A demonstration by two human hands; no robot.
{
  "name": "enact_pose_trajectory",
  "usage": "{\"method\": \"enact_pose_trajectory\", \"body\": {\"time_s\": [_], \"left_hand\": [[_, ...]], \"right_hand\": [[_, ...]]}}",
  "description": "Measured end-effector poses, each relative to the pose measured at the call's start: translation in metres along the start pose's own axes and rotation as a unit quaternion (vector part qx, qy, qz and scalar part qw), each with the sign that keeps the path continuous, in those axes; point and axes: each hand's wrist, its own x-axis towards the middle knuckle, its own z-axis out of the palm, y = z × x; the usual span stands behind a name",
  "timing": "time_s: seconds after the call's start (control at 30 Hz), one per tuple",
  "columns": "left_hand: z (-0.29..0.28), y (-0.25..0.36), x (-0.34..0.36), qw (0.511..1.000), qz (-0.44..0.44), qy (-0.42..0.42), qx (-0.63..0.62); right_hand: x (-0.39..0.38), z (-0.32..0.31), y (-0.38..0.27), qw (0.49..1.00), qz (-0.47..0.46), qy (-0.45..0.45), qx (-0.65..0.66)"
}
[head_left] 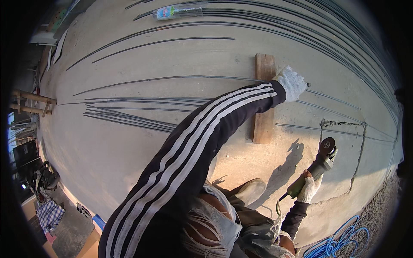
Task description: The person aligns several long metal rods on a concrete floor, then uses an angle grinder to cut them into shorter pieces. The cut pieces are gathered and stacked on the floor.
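Observation:
My left hand (pixel 291 84), in a pale knit glove, is closed on a thin steel rod (pixel 180 76) over a wooden block (pixel 264 124), my striped sleeve crossing the view. My right hand (pixel 309 188), in a white glove, grips a green angle grinder (pixel 319 165) with a dark cord; its disc (pixel 327 146) faces up, apart from the rods. More loose rods (pixel 129 120) lie beside the block, partly hidden by my left arm. My shoe (pixel 254 189) rests on the concrete below.
Long rod bundles (pixel 275 30) and a plastic bottle in a bag (pixel 170 13) lie across the top. A wooden frame (pixel 32 101) and clutter edge the left. A blue coiled hose (pixel 340 243) lies by gravel (pixel 378 202) at lower right. A cracked rectangular patch (pixel 344 167) marks the concrete.

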Motion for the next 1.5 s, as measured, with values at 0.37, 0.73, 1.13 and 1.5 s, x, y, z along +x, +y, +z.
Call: {"method": "enact_pose_trajectory", "body": {"time_s": [0.37, 0.73, 1.13, 1.5], "left_hand": [[0.017, 0.043, 0.059, 0.966, 0.049, 0.206, -0.146], [-0.028, -0.231, -0.401, 0.962, -0.27, -0.022, 0.019], [-0.01, -0.216, -0.354, 0.959, -0.251, -0.053, -0.116], [0.004, -0.159, -0.202, 0.968, -0.169, -0.068, -0.172]], "right_hand": [[-0.014, -0.031, 0.017, 0.994, 0.054, 0.093, -0.025], [-0.005, -0.027, 0.031, 0.997, 0.066, 0.043, 0.028], [-0.005, 0.024, -0.018, 1.0, 0.025, -0.001, 0.003], [0.02, 0.078, -0.043, 0.996, -0.02, -0.088, 0.0]]}}
